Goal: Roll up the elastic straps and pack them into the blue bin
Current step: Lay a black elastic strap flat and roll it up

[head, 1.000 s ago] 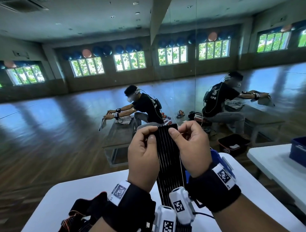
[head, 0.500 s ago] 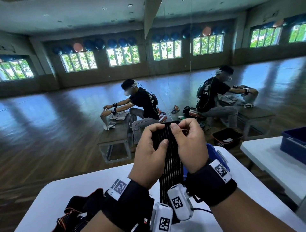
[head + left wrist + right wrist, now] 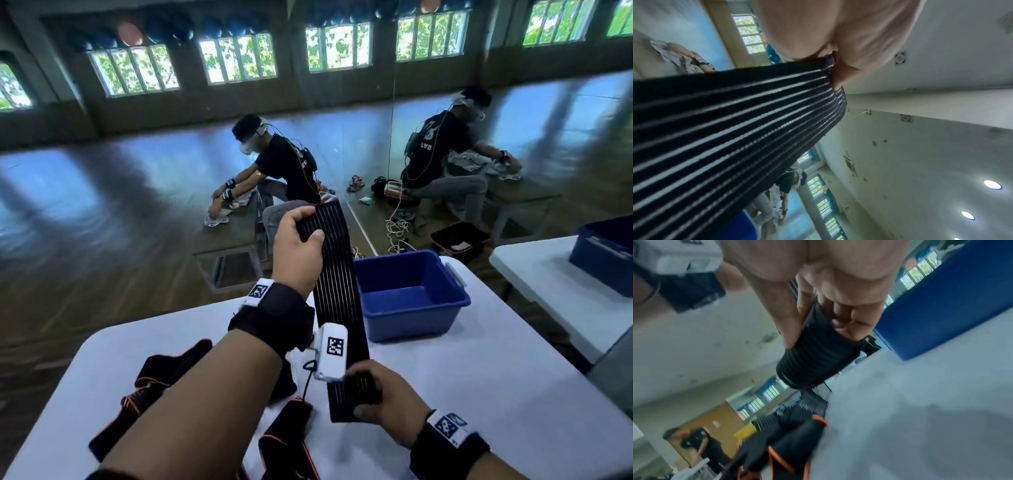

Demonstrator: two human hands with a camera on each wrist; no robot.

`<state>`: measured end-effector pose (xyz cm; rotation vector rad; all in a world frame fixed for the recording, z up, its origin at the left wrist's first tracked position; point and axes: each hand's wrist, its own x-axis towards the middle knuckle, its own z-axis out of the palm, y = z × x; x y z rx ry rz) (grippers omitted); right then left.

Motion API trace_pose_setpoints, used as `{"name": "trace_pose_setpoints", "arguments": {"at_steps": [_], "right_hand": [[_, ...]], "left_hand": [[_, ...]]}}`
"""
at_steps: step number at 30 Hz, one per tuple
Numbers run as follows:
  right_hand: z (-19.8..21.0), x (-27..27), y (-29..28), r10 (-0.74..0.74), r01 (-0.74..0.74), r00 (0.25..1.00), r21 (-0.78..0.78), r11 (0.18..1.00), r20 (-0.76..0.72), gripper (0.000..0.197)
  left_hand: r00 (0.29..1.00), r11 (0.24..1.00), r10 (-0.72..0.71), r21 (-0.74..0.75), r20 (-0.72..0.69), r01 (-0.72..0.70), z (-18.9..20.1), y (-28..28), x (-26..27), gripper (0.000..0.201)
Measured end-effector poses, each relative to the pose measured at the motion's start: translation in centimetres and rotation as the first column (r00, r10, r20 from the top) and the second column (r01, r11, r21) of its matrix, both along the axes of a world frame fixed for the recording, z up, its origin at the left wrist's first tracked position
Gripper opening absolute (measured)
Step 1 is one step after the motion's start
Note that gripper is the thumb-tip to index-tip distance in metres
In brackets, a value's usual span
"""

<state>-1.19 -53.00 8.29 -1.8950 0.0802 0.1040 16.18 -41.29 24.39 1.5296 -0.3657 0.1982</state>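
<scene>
A black elastic strap [image 3: 337,291] with thin pale lines is stretched taut between my hands above the white table [image 3: 479,394]. My left hand [image 3: 301,240] pinches its far upper end, thumb on top; the left wrist view shows the strap [image 3: 735,129] running out from the fingers [image 3: 838,76]. My right hand [image 3: 380,394] grips the near lower end, which the right wrist view shows bunched as a dark ribbed strap end [image 3: 818,356] between thumb and fingers [image 3: 846,327]. The blue bin [image 3: 411,294] stands open just right of the strap.
More black straps with orange trim [image 3: 164,380] lie in a heap on the table's near left. A second white table [image 3: 555,294] with another blue bin [image 3: 606,253] stands to the right. Ahead is a mirror wall and wooden floor, with seated people at benches.
Both hands held the strap's top end together. My right hand has since dropped to the lower end near me, the strap now stretched out straight, and my view has tilted down, showing the blue bin.
</scene>
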Motion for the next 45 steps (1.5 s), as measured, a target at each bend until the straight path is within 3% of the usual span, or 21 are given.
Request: {"name": "trace_pose_setpoints", "arguments": {"at_steps": [7, 11, 17, 22, 24, 28, 31, 33, 36, 39, 42, 45], "right_hand": [[-4.4, -4.0, -0.2, -0.092, 0.108, 0.964, 0.050, 0.993, -0.248, 0.035], [-6.0, -5.7, 0.2, -0.110, 0.119, 0.938, 0.010, 0.993, -0.328, 0.034], [-7.6, -7.1, 1.4, -0.201, 0.190, 0.890, -0.067, 0.979, -0.408, 0.037], [-8.0, -6.7, 2.4, -0.245, 0.197, 0.882, -0.157, 0.968, -0.402, 0.044], [-7.9, -6.3, 2.5, -0.268, 0.214, 0.881, -0.175, 0.961, -0.390, 0.045], [-8.3, -6.4, 2.3, -0.285, 0.189, 0.884, -0.274, 0.943, -0.371, 0.048], [-8.4, -6.8, 1.9, -0.294, 0.189, 0.882, -0.295, 0.937, -0.368, 0.047], [-8.4, -7.0, 1.6, -0.287, 0.176, 0.898, -0.324, 0.930, -0.335, 0.045], [-8.1, -7.0, 1.3, -0.241, 0.148, 0.936, -0.332, 0.931, -0.258, 0.045], [-8.4, -6.9, 1.2, -0.129, 0.043, 0.969, -0.373, 0.927, -0.209, 0.041], [-8.5, -7.1, 1.1, -0.005, -0.072, 0.981, -0.390, 0.918, -0.193, 0.033], [-8.7, -7.1, 0.9, 0.074, -0.176, 0.963, -0.393, 0.903, -0.260, 0.047]], "left_hand": [[0.973, 0.973, 0.110, 0.220, -0.201, -0.064, -7.1, 0.4, 5.0, 0.031], [0.939, 0.933, 0.143, 0.358, -0.313, -0.023, -11.7, 1.0, 6.8, 0.032], [0.940, 0.872, 0.082, 0.481, -0.331, 0.093, -15.5, 0.9, 7.9, 0.036], [0.961, 0.820, -0.003, 0.549, -0.278, 0.162, -15.5, -0.4, 9.6, 0.033], [0.975, 0.767, -0.018, 0.623, -0.220, 0.154, -15.3, -0.4, 10.2, 0.031], [0.994, 0.568, -0.057, 0.816, -0.090, 0.107, -16.7, 1.6, 9.5, 0.037], [0.969, 0.483, -0.202, 0.846, -0.142, 0.224, -18.3, 4.7, 5.4, 0.025], [0.925, 0.371, -0.312, 0.868, -0.218, 0.329, -19.5, 7.0, 1.2, 0.020], [0.890, 0.164, -0.357, 0.920, -0.282, 0.357, -21.2, 10.0, -4.6, 0.025], [0.873, 0.034, -0.366, 0.933, -0.323, 0.360, -22.5, 12.0, -7.7, 0.031], [0.895, 0.020, -0.328, 0.945, -0.303, 0.327, -23.0, 13.1, -8.8, 0.031], [0.917, 0.079, -0.360, 0.974, -0.170, 0.212, -22.7, 13.1, -10.4, 0.033]]}}
